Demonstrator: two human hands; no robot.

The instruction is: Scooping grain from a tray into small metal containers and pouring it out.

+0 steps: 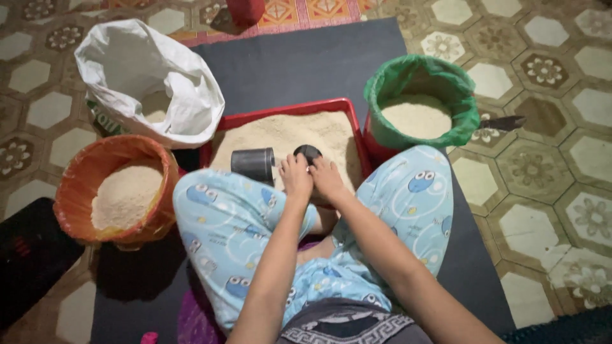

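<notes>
I sit cross-legged in light blue patterned trousers before a red tray [285, 113] filled with pale, sandy grain. My left hand [296, 176] and my right hand [327, 178] are pressed together at the tray's near edge. Both pinch a small round black object [308, 152], a lid or cap, just above the grain. A dark cylindrical cup [253, 164] lies on its side in the grain, immediately left of my left hand.
An orange-lined bucket of grain [81, 185] stands at the left. A green-lined bucket of grain [446, 76] stands at the right. A white sack [134, 70], open, sits behind left. All rest on a dark mat [299, 57] over patterned tiles.
</notes>
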